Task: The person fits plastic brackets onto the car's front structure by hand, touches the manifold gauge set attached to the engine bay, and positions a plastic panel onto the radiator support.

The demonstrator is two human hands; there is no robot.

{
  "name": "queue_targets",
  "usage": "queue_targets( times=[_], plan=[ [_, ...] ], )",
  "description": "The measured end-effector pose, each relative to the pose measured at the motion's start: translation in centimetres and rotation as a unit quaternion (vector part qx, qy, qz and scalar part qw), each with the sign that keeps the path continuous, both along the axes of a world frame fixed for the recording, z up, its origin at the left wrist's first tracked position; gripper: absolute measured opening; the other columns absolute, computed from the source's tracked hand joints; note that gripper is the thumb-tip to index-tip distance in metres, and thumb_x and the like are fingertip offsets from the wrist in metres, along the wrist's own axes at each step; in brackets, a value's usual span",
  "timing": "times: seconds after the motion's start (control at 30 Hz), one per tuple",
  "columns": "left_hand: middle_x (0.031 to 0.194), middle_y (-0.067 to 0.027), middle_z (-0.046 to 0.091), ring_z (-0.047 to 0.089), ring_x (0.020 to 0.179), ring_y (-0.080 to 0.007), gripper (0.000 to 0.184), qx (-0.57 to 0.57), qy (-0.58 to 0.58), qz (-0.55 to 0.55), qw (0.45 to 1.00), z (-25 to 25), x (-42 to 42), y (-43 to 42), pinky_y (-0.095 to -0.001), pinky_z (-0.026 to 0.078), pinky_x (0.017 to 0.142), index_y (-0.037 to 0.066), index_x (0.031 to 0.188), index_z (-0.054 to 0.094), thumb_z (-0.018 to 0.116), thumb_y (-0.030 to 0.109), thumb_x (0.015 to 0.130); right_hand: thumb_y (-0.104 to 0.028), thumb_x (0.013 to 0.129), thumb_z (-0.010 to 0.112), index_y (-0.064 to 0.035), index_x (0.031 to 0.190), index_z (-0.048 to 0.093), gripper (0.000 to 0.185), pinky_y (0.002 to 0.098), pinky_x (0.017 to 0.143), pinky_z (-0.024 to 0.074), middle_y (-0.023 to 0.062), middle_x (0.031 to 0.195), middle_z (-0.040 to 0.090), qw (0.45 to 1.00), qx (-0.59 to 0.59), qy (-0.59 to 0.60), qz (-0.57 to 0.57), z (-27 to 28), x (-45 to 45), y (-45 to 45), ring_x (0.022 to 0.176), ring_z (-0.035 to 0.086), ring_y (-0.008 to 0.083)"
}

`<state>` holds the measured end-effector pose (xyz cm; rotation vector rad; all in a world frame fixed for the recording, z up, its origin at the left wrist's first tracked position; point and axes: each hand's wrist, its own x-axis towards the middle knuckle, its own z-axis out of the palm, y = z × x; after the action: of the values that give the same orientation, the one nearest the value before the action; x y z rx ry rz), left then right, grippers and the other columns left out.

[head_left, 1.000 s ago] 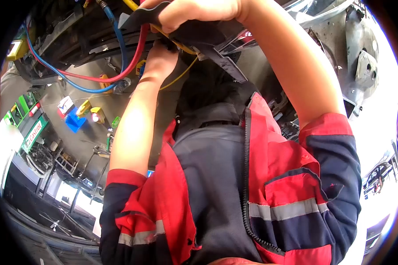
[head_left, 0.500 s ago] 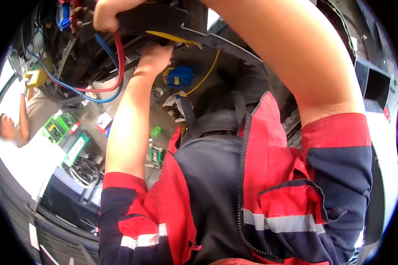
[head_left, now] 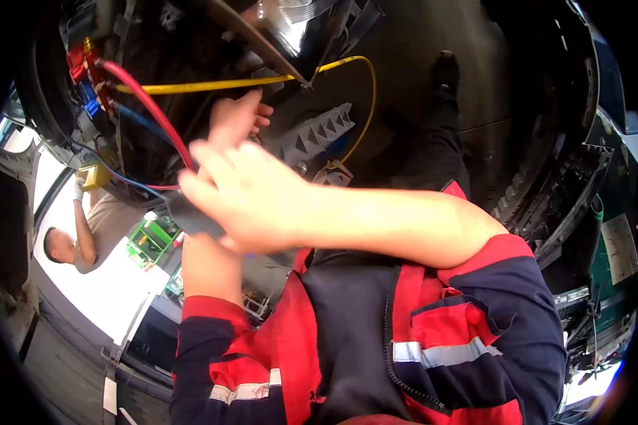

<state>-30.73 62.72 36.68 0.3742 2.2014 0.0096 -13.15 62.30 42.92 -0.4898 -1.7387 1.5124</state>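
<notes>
Sheet of dark grey material (head_left: 190, 214) is at the palm side of the right hand (head_left: 252, 191), just beside the left forearm. This hand has its back to the camera, with fingers slightly spread and bent; whether they have hold of the sheet, I cannot tell. The right arm crosses over the left one. Farther up, the left hand (head_left: 238, 117) is half unfolded, its thumb apart from the curled fingers, with nothing visible in its grip. The yellow hose (head_left: 205, 86) passes just above it, then bends down around a grey ribbed part (head_left: 322, 132). The red hose (head_left: 151, 106) descends toward the right hand's fingertips; if they touch, it is unclear. Both hoses come from a red and blue valve block (head_left: 85, 74). At far left, another person (head_left: 85, 237) has a gloved hand at a yellow object (head_left: 90, 177), near a green rack (head_left: 149, 242).
</notes>
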Motion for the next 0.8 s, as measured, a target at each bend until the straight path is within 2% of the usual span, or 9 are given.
queue_targets(
  times=[0.03,0.07,0.13,0.23,0.33,0.5,0.73,0.8],
  plan=[
    [0.084,-0.0097,0.071,0.061,0.062,-0.0121,0.027,0.052,-0.06,0.081,0.994,0.1,-0.3,-0.4,-0.0239,0.043,0.053,0.0,0.1,0.065,0.062,0.026,0.093,-0.024,0.057,0.085,-0.0023,0.121,0.052,0.074,0.0396,0.08,0.0442,0.0183,0.112,0.051,0.999,0.016,0.032,0.028,-0.6,1.1,-0.6,0.095,0.057,0.0329],
    [0.083,-0.0091,0.07,0.06,0.061,-0.0124,0.023,0.054,-0.076,0.118,0.989,0.2,0.0,-0.2,-0.0243,0.044,0.053,0.001,0.102,0.064,0.061,0.022,0.093,-0.024,0.058,0.084,-0.003,0.12,0.053,0.073,0.0395,0.077,0.0439,0.014,0.108,0.052,0.994,0.024,-0.003,0.107,-0.9,2.0,-1.1,0.093,0.057,0.0303],
    [0.085,-0.0117,0.072,0.061,0.059,-0.0133,0.023,0.081,-0.069,0.15,0.983,-0.2,0.8,-0.3,-0.0247,0.041,0.05,-0.001,0.094,0.066,0.058,0.02,0.093,-0.023,0.06,0.083,-0.0028,0.115,0.053,0.066,0.0389,0.077,0.0447,0.012,0.102,0.055,0.987,0.026,-0.005,0.159,-1.8,3.3,-1.7,0.091,0.058,0.0289],
    [0.08,-0.0124,0.07,0.058,0.055,-0.0134,0.019,0.113,-0.054,0.204,0.971,-0.9,1.6,-0.5,-0.0253,0.039,0.048,-0.001,0.091,0.063,0.055,0.016,0.094,-0.023,0.062,0.081,-0.0032,0.112,0.053,0.06,0.0384,0.076,0.0456,0.0108,0.097,0.057,0.981,0.001,-0.035,0.193,-2.8,3.4,-1.9,0.088,0.06,0.0287],
    [0.078,-0.0122,0.065,0.051,0.055,-0.014,0.013,0.115,-0.066,0.232,0.964,-1.4,1.5,-0.5,-0.0264,0.039,0.05,0.001,0.099,0.059,0.055,0.012,0.094,-0.022,0.063,0.081,-0.0033,0.111,0.053,0.059,0.0387,0.076,0.0462,0.0112,0.093,0.058,0.983,-0.001,-0.036,0.18,-2.7,3.4,-0.4,0.086,0.061,0.0292],
    [0.076,-0.0107,0.061,0.049,0.057,-0.0131,0.01,0.113,-0.08,0.244,0.96,-2.5,2.3,-0.2,-0.0263,0.038,0.051,0.001,0.094,0.056,0.051,0.01,0.096,-0.02,0.067,0.077,-0.0054,0.112,0.053,0.053,0.0394,0.078,0.0462,0.0109,0.093,0.058,0.981,0.046,-0.07,0.176,-2.4,3.2,2.0,0.087,0.061,0.0295],
    [0.077,-0.0097,0.062,0.049,0.059,-0.0133,0.015,0.11,-0.087,0.231,0.963,-2.3,2.7,0.1,-0.0272,0.039,0.053,0.001,0.092,0.058,0.051,0.013,0.096,-0.017,0.066,0.077,-0.0055,0.112,0.053,0.053,0.0399,0.084,0.0463,0.0104,0.095,0.059,0.971,0.053,-0.113,0.202,-2.2,3.6,2.2,0.093,0.062,0.0287],
    [0.076,-0.01,0.063,0.05,0.059,-0.0139,0.017,0.118,-0.089,0.234,0.961,-2.7,2.5,-0.1,-0.0283,0.04,0.053,0.001,0.089,0.059,0.051,0.014,0.095,-0.018,0.067,0.075,-0.0031,0.109,0.054,0.048,0.04,0.082,0.0477,0.0129,0.095,0.061,0.969,0.069,-0.115,0.21,-1.8,3.9,2.2,0.093,0.064,0.0313]
  ],
)
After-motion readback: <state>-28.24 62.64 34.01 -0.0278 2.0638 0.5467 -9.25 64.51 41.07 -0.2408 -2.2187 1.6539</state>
